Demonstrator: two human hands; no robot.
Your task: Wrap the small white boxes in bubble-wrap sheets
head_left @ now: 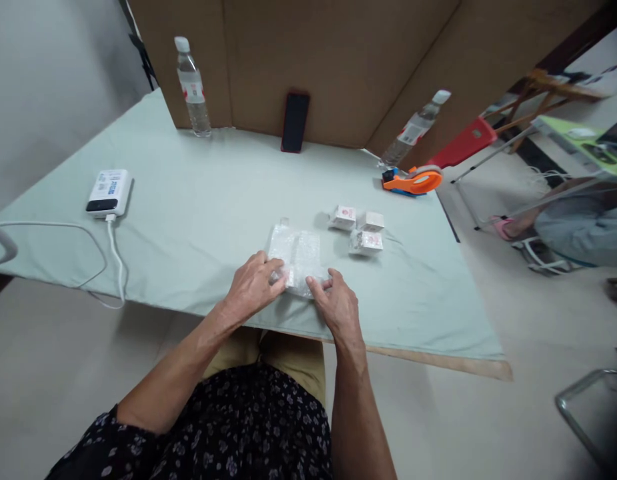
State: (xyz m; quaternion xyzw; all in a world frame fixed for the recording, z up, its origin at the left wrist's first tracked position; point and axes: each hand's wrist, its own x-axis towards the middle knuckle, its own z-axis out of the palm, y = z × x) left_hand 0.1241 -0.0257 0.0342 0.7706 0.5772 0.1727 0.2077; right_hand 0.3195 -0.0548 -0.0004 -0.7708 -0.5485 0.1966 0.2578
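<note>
A piece of clear bubble wrap (294, 250) lies on the cloth-covered table in front of me, its near part folded over or bunched up. My left hand (255, 283) grips its near left side, the thumb and fingers bent onto the plastic. At the near right corner my right hand (338, 300) holds it with the thumb on top and the fingers curled by the edge. Whether anything lies inside the fold I cannot tell. To the right stand three small white boxes: one (345, 217) at the left, another (372, 221) behind, and a third (367, 243) nearest me, at least two in clear wrapping.
An orange tape dispenser (415, 180) sits at the table's right edge, by a tilted water bottle (413, 133). A phone (295, 123) leans on the cardboard screen (318, 60); another bottle (192, 90) stands left. A white power bank (109, 190) has a cable attached. A person sits far right.
</note>
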